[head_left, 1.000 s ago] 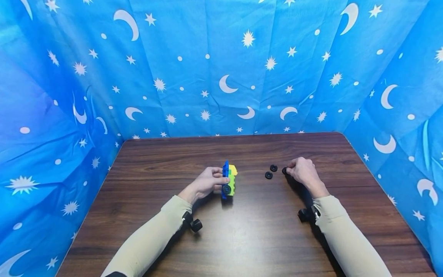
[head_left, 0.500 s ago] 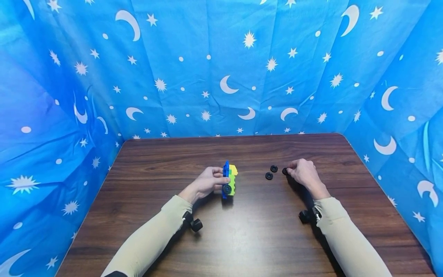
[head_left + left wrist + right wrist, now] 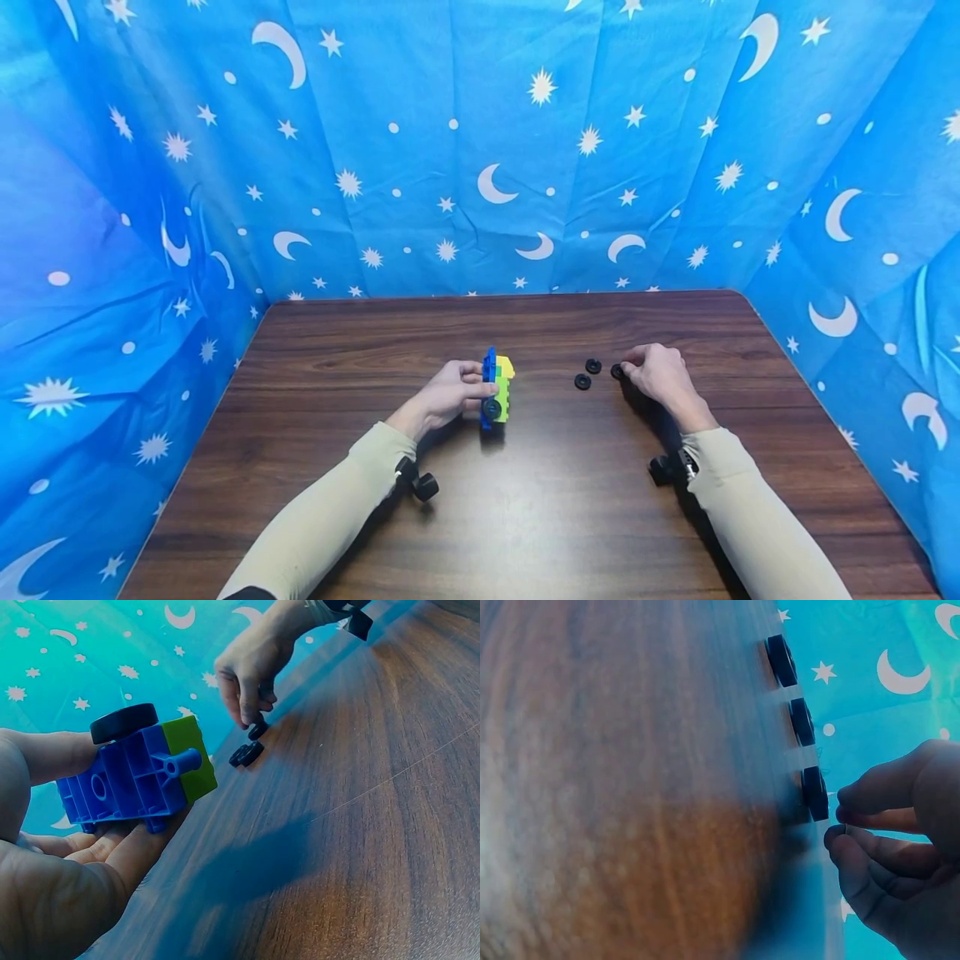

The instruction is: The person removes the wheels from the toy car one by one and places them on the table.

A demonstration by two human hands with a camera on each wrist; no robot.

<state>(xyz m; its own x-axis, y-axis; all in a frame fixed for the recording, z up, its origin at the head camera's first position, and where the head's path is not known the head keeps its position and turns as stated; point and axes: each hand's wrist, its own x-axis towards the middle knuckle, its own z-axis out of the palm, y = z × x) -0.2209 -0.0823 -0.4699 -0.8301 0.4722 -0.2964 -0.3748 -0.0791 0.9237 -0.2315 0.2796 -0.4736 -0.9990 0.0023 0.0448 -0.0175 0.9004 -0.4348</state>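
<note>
My left hand (image 3: 452,390) holds a toy block car (image 3: 497,392), with a blue base, lime green body and yellow block. In the left wrist view the ribbed underside of the blue base (image 3: 124,784) faces the camera, and one black wheel (image 3: 124,722) sits on its upper side beside the thumb. Over to the right, my right hand (image 3: 660,375) hovers low with its fingertips right at the nearest loose black wheel (image 3: 815,793). A small gap shows between thumb and fingers there. Two more loose wheels (image 3: 582,382) lie flat just left of it.
A brown wood-grain table (image 3: 570,500) carries everything. Blue cloth (image 3: 420,150) with white moons and stars hangs behind it and on both sides. A black wrist camera (image 3: 426,487) sits on the left wrist, another camera (image 3: 660,469) on the right.
Nearly nothing moves. The right fingers shift slightly at the nearest wheel, more of which shows now. The left hand keeps the toy car in the same place.
</note>
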